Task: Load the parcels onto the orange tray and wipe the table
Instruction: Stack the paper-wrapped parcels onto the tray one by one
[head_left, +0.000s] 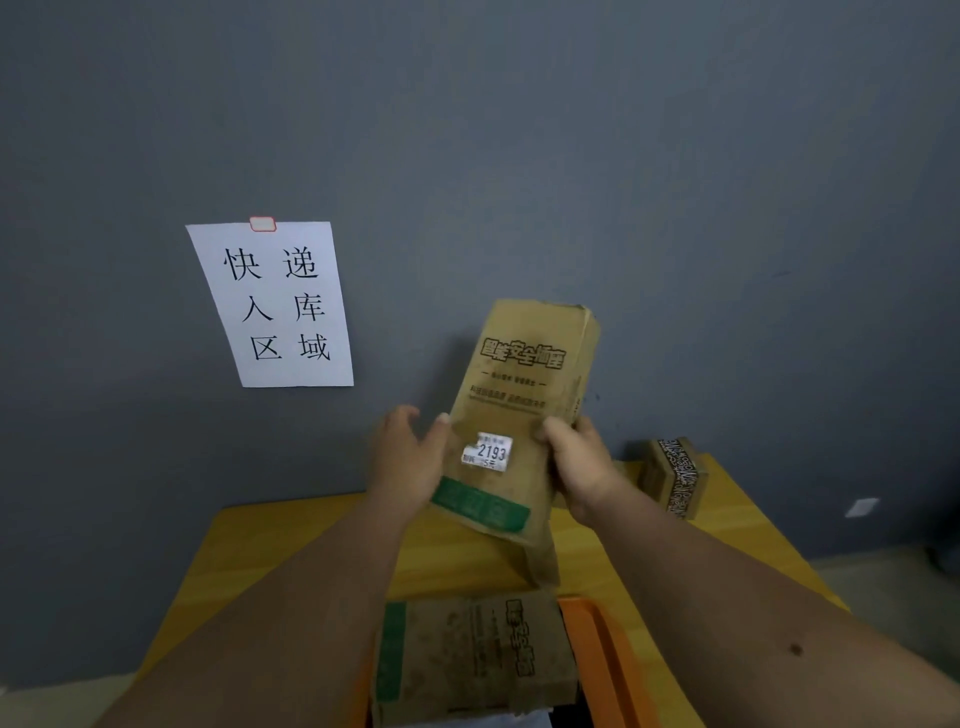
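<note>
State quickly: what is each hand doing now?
Left hand: open, fingers straight against the tall brown cardboard parcel.
Right hand: grips that parcel's right edge.

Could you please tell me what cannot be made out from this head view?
- Orange tray: mostly hidden by the lying parcel and the frame's bottom edge.
- Small print on the sticker of the held parcel: too small.
- Left hand fingers: partly behind that parcel.

The scene is dimly and evenly lit. Soft shadow is cast on the grey wall (571, 156). Slight blur is seen throughout, and edges are bent by wide-angle distortion.
</note>
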